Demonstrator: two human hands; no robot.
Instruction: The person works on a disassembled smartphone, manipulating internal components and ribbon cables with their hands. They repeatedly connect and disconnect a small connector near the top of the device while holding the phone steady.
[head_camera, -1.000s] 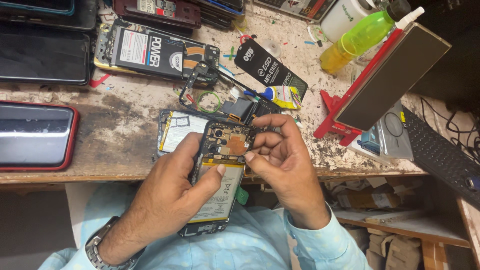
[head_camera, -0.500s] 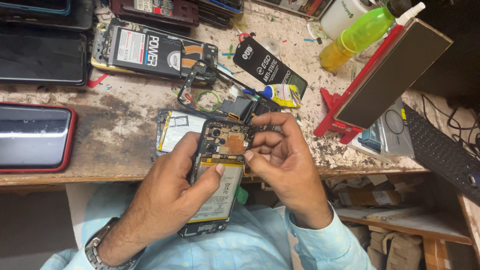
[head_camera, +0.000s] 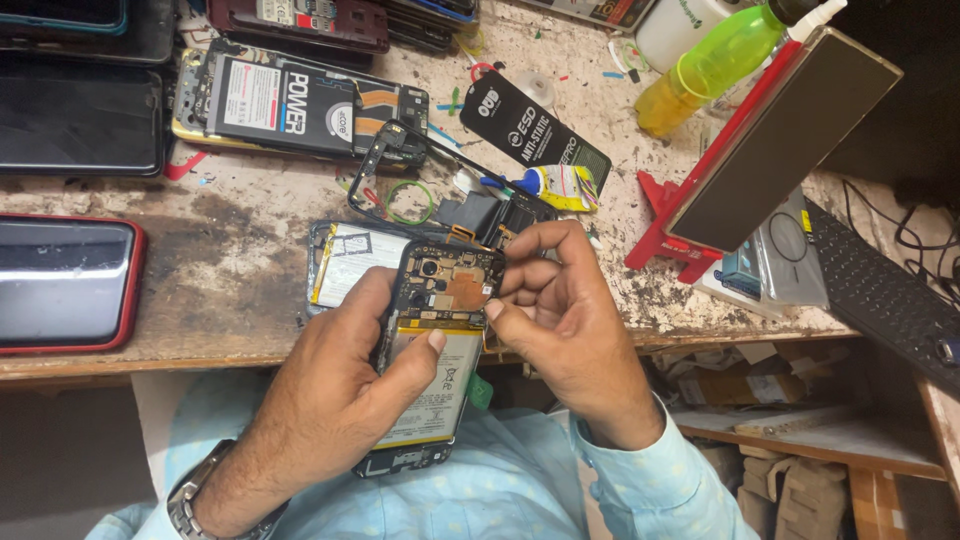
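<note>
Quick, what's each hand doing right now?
Left hand: closed around the opened phone, thumb on its battery.
Right hand: fingers touching the phone's upper edge; whether they pinch something cannot be told.

- Left hand (head_camera: 335, 385) wraps the opened phone (head_camera: 432, 350); palm hides its left edge & back, so we can't see the grip there.
- Right hand (head_camera: 560, 325): thumb tip covers the spot on the board it presses; whatever's pinched is too small to tell.
- Second open phone (head_camera: 345, 262) just beyond the grip is half hidden by the held one.
- Red-cased phone (head_camera: 65, 285), far left of the grip, cut off by the frame edge.
- Keyboard (head_camera: 880, 295), far right, runs out of frame.
- Green bottle (head_camera: 715, 65), up & right of the grip: cap cut off at top.
</note>
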